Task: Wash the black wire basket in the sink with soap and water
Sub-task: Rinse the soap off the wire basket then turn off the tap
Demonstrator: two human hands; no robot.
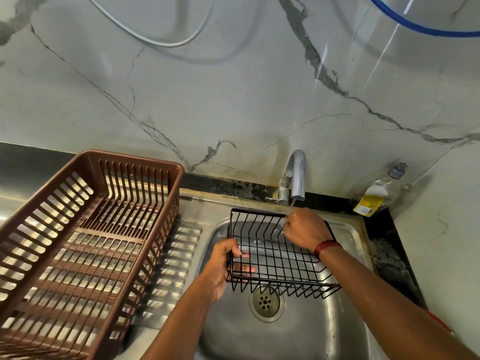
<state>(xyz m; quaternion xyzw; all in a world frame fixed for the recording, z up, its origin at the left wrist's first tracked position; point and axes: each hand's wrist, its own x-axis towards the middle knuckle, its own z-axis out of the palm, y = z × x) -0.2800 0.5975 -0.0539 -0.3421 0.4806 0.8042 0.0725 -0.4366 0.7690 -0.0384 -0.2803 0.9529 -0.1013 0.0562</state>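
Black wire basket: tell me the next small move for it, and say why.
Probably shift the basket so more of its wires pass under the thin stream from the tap. The left hand grips its left end and the right hand grips the far rim, right under the spout, so the water seems to land mostly on that hand. The basket is held above the sink.

A brown plastic slatted crate fills the nine o'clock side, sitting on the ribbed steel drainboard. Behind everything rises a grey-veined marble wall. At twelve o'clock a white cable loops across the marble, and at one o'clock a blue hose curves out of view. At three o'clock, on the black countertop, a clear bottle with a yellow label and grey cap leans toward the wall corner.
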